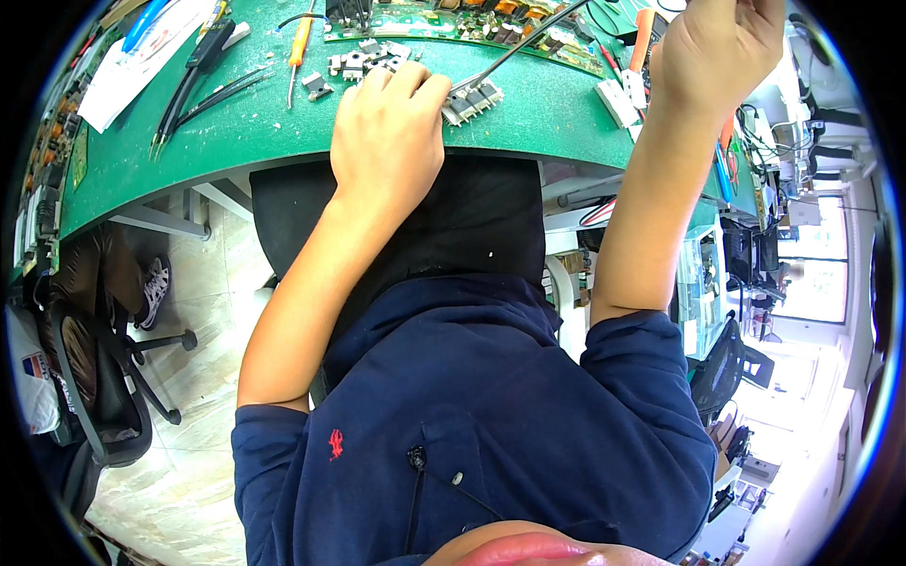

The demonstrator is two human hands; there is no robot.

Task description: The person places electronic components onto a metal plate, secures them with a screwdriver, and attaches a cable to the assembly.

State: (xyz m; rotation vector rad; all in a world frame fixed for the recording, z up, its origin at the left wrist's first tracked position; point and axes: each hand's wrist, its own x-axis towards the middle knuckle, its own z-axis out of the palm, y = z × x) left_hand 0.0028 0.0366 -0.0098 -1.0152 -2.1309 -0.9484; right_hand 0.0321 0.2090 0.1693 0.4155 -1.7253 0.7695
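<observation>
My left hand [392, 127] rests at the table's near edge, fingers curled down against a small grey metal block with pins [472, 101]; the fingertips are hidden behind the hand. A long thin dark metal shaft [519, 49] slants down from the upper edge, its lower end at this block. My right hand [717, 52] is raised at the upper right with its fingers bent and partly cut off by the picture's edge. What it holds is out of sight. More grey metal parts [363, 60] lie just beyond my left hand, with a single small one [316, 87] beside them.
On the green table mat [255, 123] lie an orange screwdriver [300, 42], black tweezers [222, 96] and white paper [142, 71]. A populated circuit board [453, 28] spans the back. An orange-handled tool [645, 38] lies near my right wrist. An office chair [123, 415] stands left, beside another person's leg.
</observation>
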